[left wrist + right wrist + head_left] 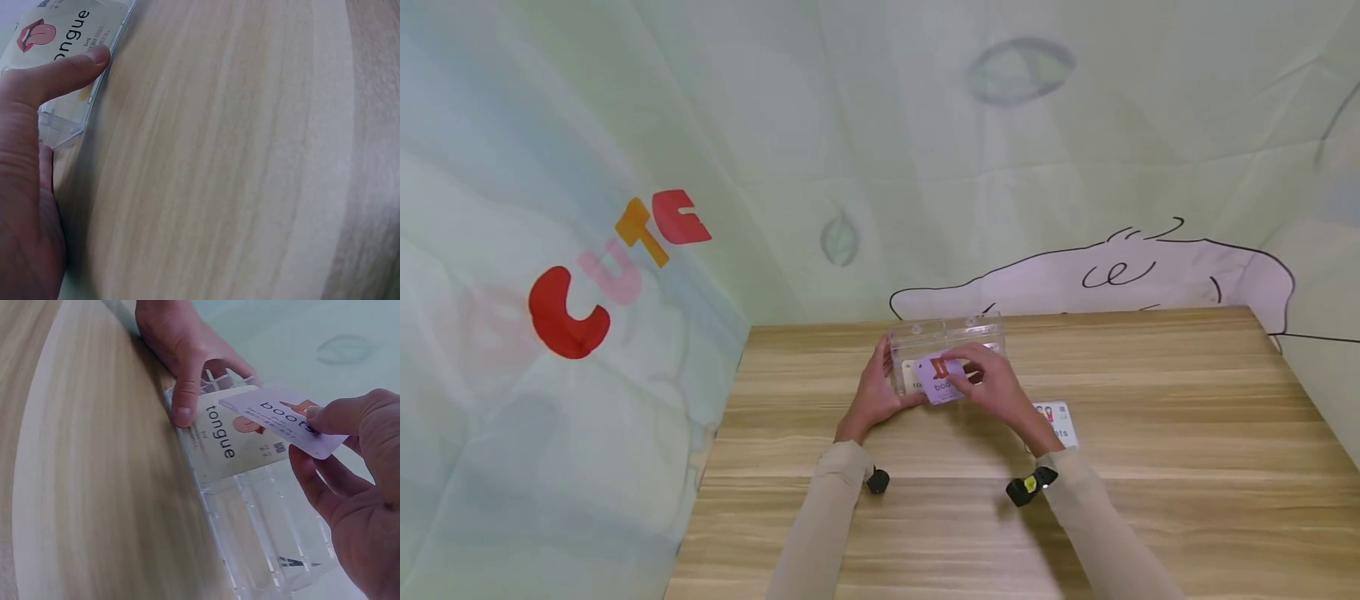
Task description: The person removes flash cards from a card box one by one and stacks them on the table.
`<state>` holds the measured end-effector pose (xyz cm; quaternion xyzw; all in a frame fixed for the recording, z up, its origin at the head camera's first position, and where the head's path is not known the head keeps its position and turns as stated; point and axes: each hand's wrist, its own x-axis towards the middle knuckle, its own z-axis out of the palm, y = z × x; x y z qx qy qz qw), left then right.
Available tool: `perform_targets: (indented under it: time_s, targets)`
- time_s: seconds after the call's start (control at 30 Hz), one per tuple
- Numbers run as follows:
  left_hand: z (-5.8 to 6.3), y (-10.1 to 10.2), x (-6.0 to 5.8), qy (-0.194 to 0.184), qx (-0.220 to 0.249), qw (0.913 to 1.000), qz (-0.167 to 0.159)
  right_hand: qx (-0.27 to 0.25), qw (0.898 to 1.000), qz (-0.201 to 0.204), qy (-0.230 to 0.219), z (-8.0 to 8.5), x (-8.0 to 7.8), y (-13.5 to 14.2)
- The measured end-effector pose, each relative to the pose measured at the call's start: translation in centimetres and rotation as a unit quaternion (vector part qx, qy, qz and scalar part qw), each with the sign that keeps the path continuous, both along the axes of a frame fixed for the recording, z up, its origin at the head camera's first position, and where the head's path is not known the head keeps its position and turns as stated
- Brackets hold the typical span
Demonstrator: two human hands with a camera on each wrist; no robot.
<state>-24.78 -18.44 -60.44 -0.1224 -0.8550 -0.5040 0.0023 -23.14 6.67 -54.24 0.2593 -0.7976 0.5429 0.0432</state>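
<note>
Clearly, the right hand (995, 386) has a pinching grip on a pale purple card (942, 392) printed "boots", thumb and fingers closed down to its thin thickness at the right part of the card. The card reaches out leftward from that grip, its left part free, with a red boot picture next to the fingertips. It is tilted and raised over a cream card (215, 440) printed "tongue"; in the head view it covers the right part of that one. Whether the two cards touch I cannot tell.

The cream card lies in the left part of a clear plastic holder (267, 540), whose ridged right part shows beside it. To the left, the left hand (877, 390) grips the holder's left end, spread only as wide as the plastic between thumb and fingers: the thumb lies along the near edge, its tip over the edge of the cream card, and the fingers reach round to the left and far side.

Both hands work over the far part of a wood-grained surface (947, 533). To the right of the holder and nearer, a white card (1065, 423) lies on the surface, partly hidden by the right wrist; only "ts" reads clearly at the end of its word. Beyond the far edge hangs a pale printed cloth (880, 150), with coloured letters (571, 321) spelling "CUTE" on the left.
</note>
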Motion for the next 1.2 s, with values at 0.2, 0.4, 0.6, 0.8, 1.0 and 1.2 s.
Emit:
perform_targets:
  time_s: [0.2,0.4,0.6,0.8,1.0,1.2]
  targets:
    - [0.1,0.1,0.0,-0.012,-0.009,0.9999,0.004,0.010,1.000,-0.015,-0.004,1.1,0.4,1.0]
    - [-0.1,0.1,-0.1,-0.013,-0.015,0.9998,0.008,0.024,0.999,-0.029,-0.009,1.8,0.7,2.9]
    - [-0.1,0.0,-0.1,-0.008,-0.010,0.9999,0.009,0.039,0.998,-0.048,-0.014,2.3,0.9,5.3]
    - [0.0,-0.2,-0.1,-0.010,-0.011,0.9998,0.011,0.034,0.998,-0.058,-0.006,2.2,1.1,7.2]
    - [0.1,-0.2,-0.1,-0.012,-0.016,0.9997,0.010,0.072,0.994,-0.077,-0.015,1.9,1.8,9.1]
    - [0.0,-0.3,-0.1,-0.012,-0.020,0.9997,0.009,0.095,0.991,-0.091,-0.030,1.4,2.5,11.1]
